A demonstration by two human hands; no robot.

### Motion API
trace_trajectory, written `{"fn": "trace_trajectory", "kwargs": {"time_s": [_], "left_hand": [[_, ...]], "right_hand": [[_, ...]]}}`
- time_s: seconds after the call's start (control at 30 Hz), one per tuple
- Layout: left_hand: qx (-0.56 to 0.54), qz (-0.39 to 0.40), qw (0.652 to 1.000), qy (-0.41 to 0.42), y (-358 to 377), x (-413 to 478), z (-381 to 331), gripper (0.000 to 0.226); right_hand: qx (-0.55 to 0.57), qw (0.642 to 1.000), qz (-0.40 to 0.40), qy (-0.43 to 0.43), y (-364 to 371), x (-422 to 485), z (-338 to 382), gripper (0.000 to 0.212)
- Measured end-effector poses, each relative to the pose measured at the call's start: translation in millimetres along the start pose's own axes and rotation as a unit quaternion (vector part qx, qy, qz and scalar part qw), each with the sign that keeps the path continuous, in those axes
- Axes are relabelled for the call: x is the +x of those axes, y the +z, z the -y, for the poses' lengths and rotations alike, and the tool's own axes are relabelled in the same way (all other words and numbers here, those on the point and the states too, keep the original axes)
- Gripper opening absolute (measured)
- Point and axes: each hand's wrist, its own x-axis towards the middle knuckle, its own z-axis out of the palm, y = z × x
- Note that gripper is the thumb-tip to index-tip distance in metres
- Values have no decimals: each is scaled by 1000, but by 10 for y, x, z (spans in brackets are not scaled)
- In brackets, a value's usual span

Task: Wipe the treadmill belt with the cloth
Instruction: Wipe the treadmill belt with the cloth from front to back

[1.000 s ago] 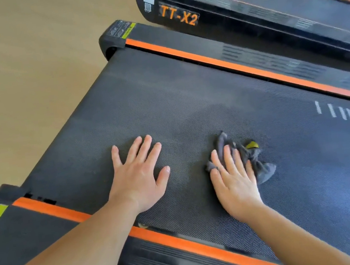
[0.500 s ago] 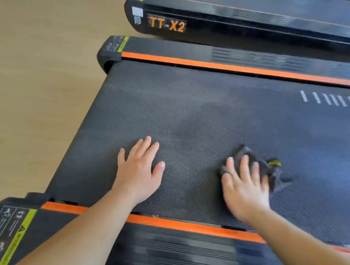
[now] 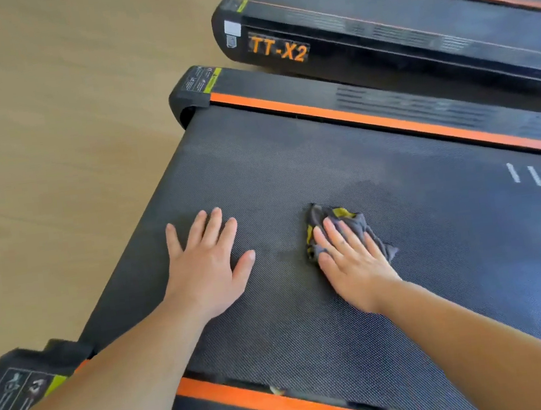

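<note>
Here's the treadmill belt (image 3: pixel 323 150), dark and finely textured, framed by an orange strip (image 3: pixel 353 116) on the far side and another orange strip (image 3: pixel 252 398) on the near side. On the belt, a crumpled grey cloth (image 3: pixel 323 218) with yellow edging sits about mid-width. The right hand (image 3: pixel 354 262) lies flat on top of it, fingers straight. The left hand (image 3: pixel 207 274) is spread palm-down on bare belt, just beside. A darker patch above the cloth, possibly damp. White dashes (image 3: pixel 538 177) mark the belt at right. It all stands on a pale wooden floor (image 3: pixel 48 129).
</note>
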Motion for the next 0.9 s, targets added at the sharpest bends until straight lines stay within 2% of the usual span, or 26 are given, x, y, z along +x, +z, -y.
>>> {"fn": "trace_trajectory", "kwargs": {"time_s": [0.17, 0.4, 0.57, 0.73, 0.8, 0.9], "left_hand": [[-8, 16, 1000, 13, 78, 527, -297, 76], [-5, 11, 1000, 28, 146, 1212, -643, 77], [3, -16, 1000, 21, 231, 1213, -690, 80], [-2, -10, 1000, 23, 216, 1249, -709, 81], [-3, -9, 1000, 21, 208, 1247, -704, 81], [-6, -11, 1000, 21, 200, 1230, -690, 81]], "right_hand": [[40, 994, 6, 101, -250, 528, -255, 56], [40, 995, -18, 95, -396, 942, -510, 56], [53, 991, -30, 122, -669, 1464, -934, 56], [39, 989, -36, 140, -845, 1817, -1165, 56], [35, 991, -40, 125, -834, 1788, -1128, 57], [19, 997, -50, 47, -708, 1429, -1025, 57]]}}
